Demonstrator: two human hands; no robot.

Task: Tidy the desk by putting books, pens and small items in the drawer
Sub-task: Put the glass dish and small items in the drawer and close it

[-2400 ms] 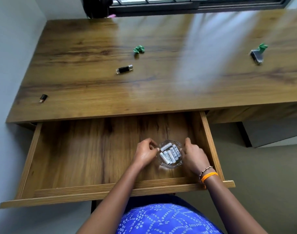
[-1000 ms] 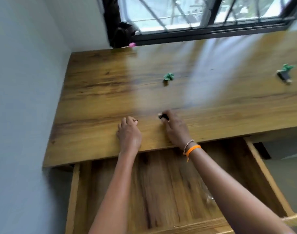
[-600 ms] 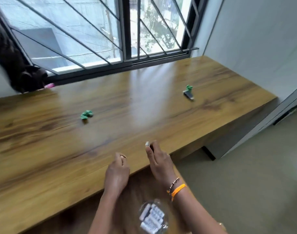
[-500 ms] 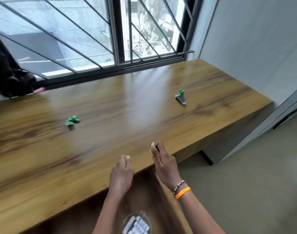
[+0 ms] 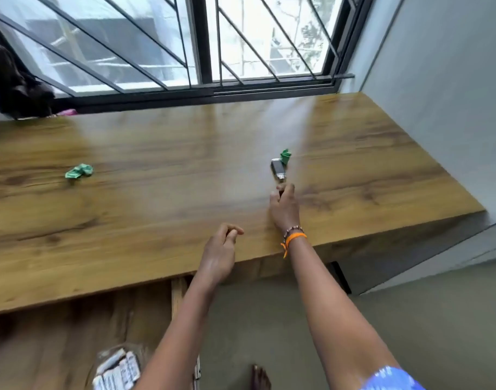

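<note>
My right hand [image 5: 285, 212] reaches over the wooden desk [image 5: 156, 220] and pinches a small black USB stick [image 5: 281, 192], whose dark tip shows between thumb and fingers. Just beyond its fingertips lies a grey USB stick [image 5: 277, 168] with a crumpled green paper [image 5: 285, 156] touching its far end. My left hand [image 5: 220, 253] hovers over the desk's front edge, fingertips pinched on a small dark item that is barely visible. The open drawer [image 5: 72, 333] is at the lower left. A glass dish of batteries [image 5: 116, 370] sits in it.
A second crumpled green paper [image 5: 79, 171] lies on the left of the desk. A barred window [image 5: 201, 52] runs along the back edge, with a dark cloth [image 5: 16, 85] hanging at its left. A grey wall [image 5: 438, 94] bounds the desk's right end. Floor lies below right.
Both hands left the battery dish in the drawer and picked small items off the desk. The view swung right, and my right hand moved to the grey USB stick.
</note>
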